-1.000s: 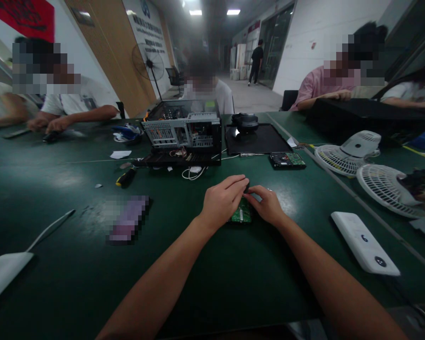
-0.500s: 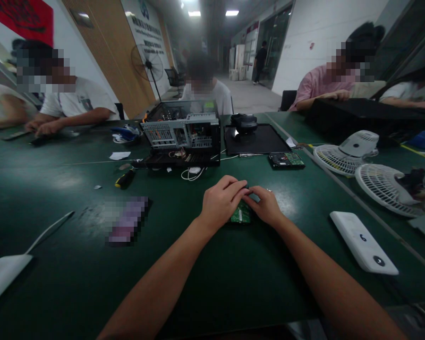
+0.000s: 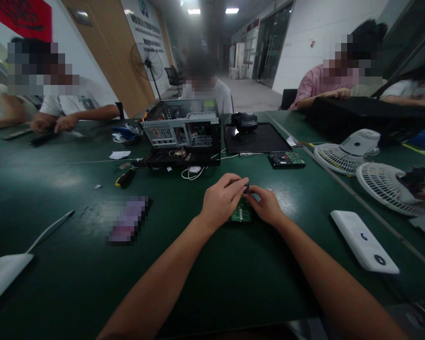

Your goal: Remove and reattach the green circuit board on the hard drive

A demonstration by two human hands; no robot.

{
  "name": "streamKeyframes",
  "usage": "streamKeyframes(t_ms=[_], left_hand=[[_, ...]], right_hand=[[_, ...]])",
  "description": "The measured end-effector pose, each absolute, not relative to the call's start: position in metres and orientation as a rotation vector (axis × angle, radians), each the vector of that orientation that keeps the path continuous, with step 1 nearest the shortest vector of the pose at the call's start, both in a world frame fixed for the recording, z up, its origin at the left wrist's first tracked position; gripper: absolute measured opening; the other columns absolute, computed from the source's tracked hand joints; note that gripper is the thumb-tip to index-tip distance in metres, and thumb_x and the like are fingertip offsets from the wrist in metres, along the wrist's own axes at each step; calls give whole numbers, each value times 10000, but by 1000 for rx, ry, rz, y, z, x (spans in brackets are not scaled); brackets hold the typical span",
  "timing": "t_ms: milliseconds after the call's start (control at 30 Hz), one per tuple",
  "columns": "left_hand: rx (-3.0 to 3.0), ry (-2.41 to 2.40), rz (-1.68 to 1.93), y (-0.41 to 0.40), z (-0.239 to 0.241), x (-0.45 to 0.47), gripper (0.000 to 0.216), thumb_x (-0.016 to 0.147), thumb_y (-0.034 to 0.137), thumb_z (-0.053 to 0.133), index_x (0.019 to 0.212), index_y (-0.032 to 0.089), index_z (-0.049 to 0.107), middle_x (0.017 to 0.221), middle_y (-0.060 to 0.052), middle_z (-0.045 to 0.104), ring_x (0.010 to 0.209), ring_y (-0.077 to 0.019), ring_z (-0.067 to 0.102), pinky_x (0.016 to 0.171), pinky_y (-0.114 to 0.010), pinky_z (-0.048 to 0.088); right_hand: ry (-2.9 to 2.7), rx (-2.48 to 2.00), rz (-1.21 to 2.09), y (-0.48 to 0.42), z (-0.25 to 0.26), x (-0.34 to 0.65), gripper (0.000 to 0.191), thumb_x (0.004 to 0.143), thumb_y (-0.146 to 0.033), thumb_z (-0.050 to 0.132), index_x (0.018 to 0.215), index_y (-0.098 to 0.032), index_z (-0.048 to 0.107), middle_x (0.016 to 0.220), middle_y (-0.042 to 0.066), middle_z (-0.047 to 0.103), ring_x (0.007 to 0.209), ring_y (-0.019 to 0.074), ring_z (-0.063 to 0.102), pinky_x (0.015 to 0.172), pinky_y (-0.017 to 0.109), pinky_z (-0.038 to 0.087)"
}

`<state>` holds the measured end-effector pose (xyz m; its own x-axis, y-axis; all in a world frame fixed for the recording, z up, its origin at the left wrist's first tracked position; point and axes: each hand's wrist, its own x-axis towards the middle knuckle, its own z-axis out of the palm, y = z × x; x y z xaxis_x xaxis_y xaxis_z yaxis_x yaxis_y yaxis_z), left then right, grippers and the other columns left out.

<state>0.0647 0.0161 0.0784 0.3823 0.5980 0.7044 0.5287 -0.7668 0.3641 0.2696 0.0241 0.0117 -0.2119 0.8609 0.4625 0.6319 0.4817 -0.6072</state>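
Two-handed fingertip work, seemingly: the left hand (image 3: 221,199) pinches a small dark piece (image 3: 247,189) at a green circuit board (image 3: 241,213) on the dark-green table (image 3: 233,278); the right hand (image 3: 267,206) curls close, hold unclear. Next needs steadiness, apparently.

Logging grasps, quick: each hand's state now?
Left hand: closed on a small dark piece over the green circuit board.
Right hand: at the same piece; whether gripping it cannot be told.

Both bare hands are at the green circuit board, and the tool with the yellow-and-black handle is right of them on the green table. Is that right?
No: in the head view, the tool with the yellow-and-black handle lies left of the left hand and right hand. The rest is right.
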Motion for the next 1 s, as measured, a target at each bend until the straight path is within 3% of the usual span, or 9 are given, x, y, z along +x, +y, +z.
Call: streamKeyframes(t_ms=[400,700,900,1000], left_hand=[[2647,1079,1324,17,76,61,282,1015,222,546,1277,254,644,1187,-50,674,989,-163,677,857,-300,589],[2669,955,1340,13,77,67,343,1025,182,501,1356,222,582,1374,-73,632,1237,-204,622,1022,-387,563],[2602,1110,1273,12,78,67,391,985,228,571,1376,227,572,1361,-98,595,1051,-209,682,904,-375,615],[2591,1068,1258,13,80,66,402,980,215,569,1382,229,562,1346,-93,603,1082,-216,673,919,-371,611]], right_hand=[[-1934,-1240,357,25,10,269,166,943,-310,618,1069,-246,705,1034,45,770,939,235,730,877,381,556],[-1937,-1271,338,26,9,270,160,941,-335,615,1042,-241,697,1020,57,768,933,245,727,869,392,554],[-1906,-1274,338,27,9,267,162,940,-334,613,1036,-234,696,999,56,766,905,233,724,868,384,556],[-1905,-1276,341,27,8,268,159,938,-335,616,1036,-232,689,996,57,761,912,233,719,871,389,554]])
